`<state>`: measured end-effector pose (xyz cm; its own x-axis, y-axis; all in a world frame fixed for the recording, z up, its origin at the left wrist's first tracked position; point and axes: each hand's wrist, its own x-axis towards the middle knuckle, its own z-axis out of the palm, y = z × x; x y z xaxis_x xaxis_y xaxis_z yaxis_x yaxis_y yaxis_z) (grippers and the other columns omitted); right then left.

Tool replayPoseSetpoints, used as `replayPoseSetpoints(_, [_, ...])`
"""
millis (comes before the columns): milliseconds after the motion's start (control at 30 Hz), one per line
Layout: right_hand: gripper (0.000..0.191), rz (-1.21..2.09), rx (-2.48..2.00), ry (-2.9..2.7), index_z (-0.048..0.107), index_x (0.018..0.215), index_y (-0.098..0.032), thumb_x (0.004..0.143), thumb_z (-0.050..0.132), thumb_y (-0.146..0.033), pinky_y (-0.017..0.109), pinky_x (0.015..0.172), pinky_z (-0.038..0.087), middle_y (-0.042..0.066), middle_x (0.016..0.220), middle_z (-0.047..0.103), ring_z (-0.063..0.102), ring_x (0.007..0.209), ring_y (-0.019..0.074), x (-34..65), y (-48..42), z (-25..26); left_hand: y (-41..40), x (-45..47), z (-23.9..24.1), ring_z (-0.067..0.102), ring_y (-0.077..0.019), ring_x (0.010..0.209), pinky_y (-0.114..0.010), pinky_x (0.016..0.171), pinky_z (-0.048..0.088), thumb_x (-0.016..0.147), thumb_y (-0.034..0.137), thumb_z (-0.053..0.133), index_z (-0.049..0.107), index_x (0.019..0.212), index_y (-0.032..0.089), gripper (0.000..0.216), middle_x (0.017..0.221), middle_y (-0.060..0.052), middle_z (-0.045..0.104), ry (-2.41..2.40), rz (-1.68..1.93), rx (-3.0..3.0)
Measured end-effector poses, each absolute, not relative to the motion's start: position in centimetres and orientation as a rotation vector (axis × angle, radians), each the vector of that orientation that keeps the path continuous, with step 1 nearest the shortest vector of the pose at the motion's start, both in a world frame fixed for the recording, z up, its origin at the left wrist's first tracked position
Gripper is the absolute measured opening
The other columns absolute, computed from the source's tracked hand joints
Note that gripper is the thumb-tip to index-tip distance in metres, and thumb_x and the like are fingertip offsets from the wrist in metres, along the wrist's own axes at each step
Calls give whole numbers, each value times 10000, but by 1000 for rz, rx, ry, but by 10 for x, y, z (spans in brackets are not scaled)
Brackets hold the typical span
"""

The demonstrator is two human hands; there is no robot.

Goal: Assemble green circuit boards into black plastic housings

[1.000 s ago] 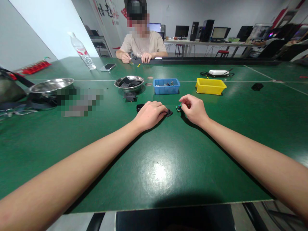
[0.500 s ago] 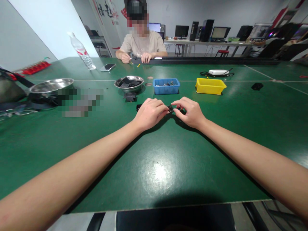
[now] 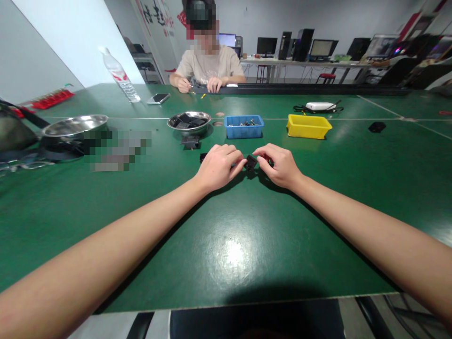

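Green worktop (image 3: 300, 245); steel bowl (image 3: 75, 125) toward the left edge; second steel bowl (image 3: 206, 123) farther in, toward the far edge, holding black parts (image 3: 187, 120); black housing (image 3: 190, 142) just in front of it; left hand (image 3: 222, 162) near mid-worktop, its grip pinching a small black piece (image 3: 251, 163) at the left side; the piece sits tilted between both hands, well in from the near edge; blue bin (image 3: 244, 133) with small metal items beyond, toward the far edge; right hand (image 3: 278, 165) at the piece's right side, contact too small to see, cannot tell whether this grip pinches it; yellow bin (image 3: 310, 131) beyond; flat black item (image 3: 377, 127) toward the right edge.
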<state>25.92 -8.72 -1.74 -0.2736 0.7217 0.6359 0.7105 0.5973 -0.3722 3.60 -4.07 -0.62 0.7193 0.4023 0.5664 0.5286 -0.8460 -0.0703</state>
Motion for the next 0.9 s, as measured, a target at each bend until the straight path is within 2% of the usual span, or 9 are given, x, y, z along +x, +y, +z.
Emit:
replayPoseSetpoints(267, [261,35,-1106,-2029,695,1123,-204,947,518,-283,332,777,494,51,892,713,626,780,206,259,-88,-18,-39,36,-7,564,-207,742,-349,701,366,1093,376,390,625,794,182,427,780,-66,635,-732,-789,-2668])
replayPoseSetpoints(667, [184,-25,-957,-2074,708,1064,-183,943,632,-299,311,719,487,47,863,716,614,735,187,260,-85,-22,-37,36,-11,569,-201,744,-339,696,359,1096,398,419,646,827,170,418,780,-58,643,-658,-880,-2684])
replayPoseSetpoints(900, [135,-48,-915,-2078,706,1008,-189,957,624,-283,316,730,491,47,851,718,627,754,190,260,-84,-23,-37,35,-10,594,-207,779,-340,714,374,1086,381,435,662,885,167,372,829,-68,675,-657,-891,-2704])
